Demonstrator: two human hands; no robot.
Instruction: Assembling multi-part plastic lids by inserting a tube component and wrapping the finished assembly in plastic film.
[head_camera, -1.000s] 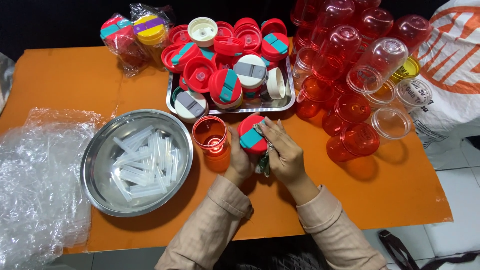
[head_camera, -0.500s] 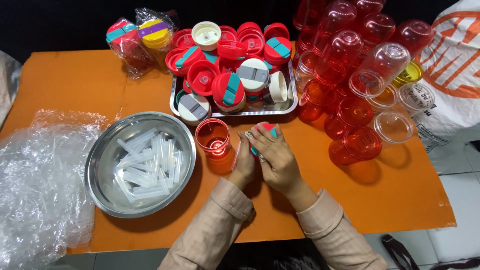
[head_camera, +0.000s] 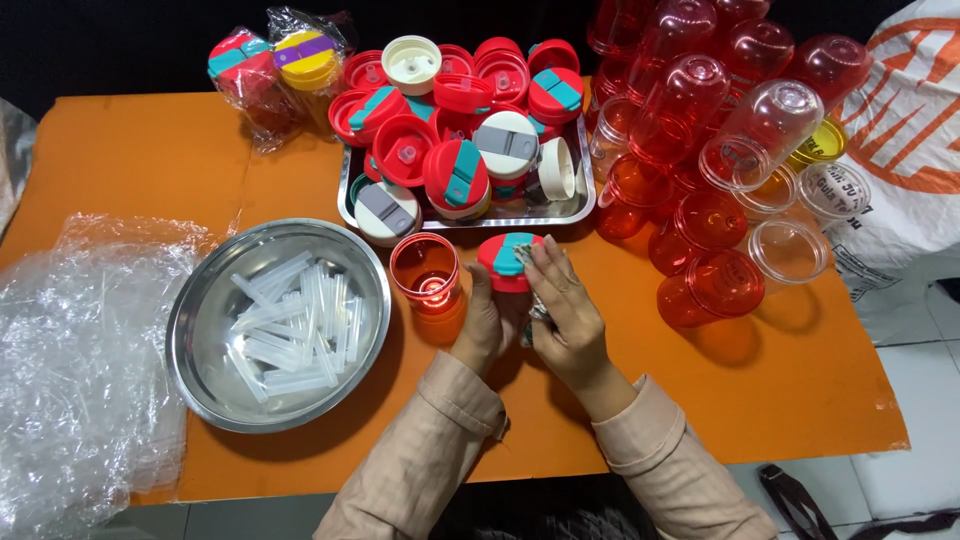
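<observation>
Head view, looking down on the orange table. Your two hands meet at the table's middle, just in front of the steel tray.

Left hand: fingers curled around the near left side of a red lid with a teal flap, gripping it from below and the side. Right hand: fingers extended and laid flat against the lid's right edge and top, pressing toward the left hand. A small greyish scrap shows between your palms; too hidden to say what it is.

Lid position: at your fingertips, on the far side of both hands, held between them; I cannot tell whether it rests on the table or is lifted slightly. Its teal flap runs across the top, tilted from near left to far right. Both hands touch the lid, so neither is clearly nearer; the right covers more of it.

Neighbours: an open red cup stands upright just to the left of the lid, beside your left hand, mouth up, apart from the lid by a narrow gap. So the cup lies leftward from the lid, on your left hand's side.

Further left, a round steel bowl holds clear plastic straws. Stacked red cups lie well to the right.
</observation>
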